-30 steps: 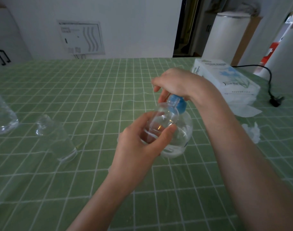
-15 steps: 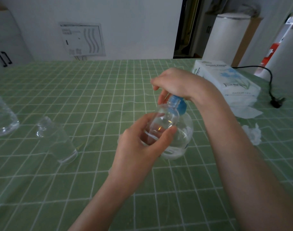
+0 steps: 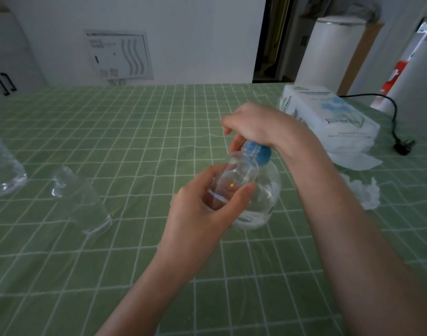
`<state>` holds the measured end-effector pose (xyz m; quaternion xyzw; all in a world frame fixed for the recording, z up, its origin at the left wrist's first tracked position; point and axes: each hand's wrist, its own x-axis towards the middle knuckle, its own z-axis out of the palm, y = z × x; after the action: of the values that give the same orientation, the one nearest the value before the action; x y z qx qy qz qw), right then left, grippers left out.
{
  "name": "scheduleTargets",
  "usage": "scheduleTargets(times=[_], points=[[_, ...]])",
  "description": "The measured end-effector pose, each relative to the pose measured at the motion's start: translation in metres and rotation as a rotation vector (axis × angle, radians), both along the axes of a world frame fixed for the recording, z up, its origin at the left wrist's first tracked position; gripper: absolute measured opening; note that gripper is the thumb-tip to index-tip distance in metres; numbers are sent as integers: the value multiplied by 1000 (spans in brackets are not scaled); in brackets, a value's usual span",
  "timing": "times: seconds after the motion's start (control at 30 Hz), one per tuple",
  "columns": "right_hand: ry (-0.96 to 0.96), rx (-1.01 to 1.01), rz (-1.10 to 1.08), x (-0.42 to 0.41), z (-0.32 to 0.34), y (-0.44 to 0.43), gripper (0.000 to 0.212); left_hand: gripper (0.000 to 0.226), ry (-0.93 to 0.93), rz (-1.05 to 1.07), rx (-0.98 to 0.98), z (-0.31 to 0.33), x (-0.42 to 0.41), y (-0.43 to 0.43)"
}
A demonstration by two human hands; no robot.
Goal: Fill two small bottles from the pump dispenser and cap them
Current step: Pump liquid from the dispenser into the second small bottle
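Near the table's [image 3: 134, 122] middle, the left hand [image 3: 202, 214] wraps the small bottle [image 3: 236, 175], neck seemingly under the blue pump [image 3: 258, 152]; the right hand [image 3: 253, 123] curls over the pump. Press straight down, keeping the neck aligned.

The right hand [image 3: 253, 124] covers the top of the pump dispenser [image 3: 263, 190], so only part of its blue collar [image 3: 259, 154] shows. The left hand [image 3: 202, 214] hides the near side of the small bottle [image 3: 239, 175]; whether liquid stands in it cannot be told. At the far left, a clear container [image 3: 3, 170] is cut off by the edge. The print on the tissue pack [image 3: 328, 115] is too blurred to read.
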<state>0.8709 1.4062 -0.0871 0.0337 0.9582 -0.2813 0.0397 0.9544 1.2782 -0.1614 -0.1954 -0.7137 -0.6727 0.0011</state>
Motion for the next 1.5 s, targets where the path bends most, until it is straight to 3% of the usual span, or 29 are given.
scheduleTargets(times=[0.17,1.13,1.4,1.5], points=[[77,21,-3,-1,9,1,37,23,29,0,18,2,-1,0],[-12,18,18,-2,6,-1,39,29,2,-1,-2,1,0,-1],[-28,-2,12,-1,0,-1,37,20,-15,19,-28,-1,0,-1],[-15,7,21,-2,6,1,39,28,-3,5,-11,1,0,0]])
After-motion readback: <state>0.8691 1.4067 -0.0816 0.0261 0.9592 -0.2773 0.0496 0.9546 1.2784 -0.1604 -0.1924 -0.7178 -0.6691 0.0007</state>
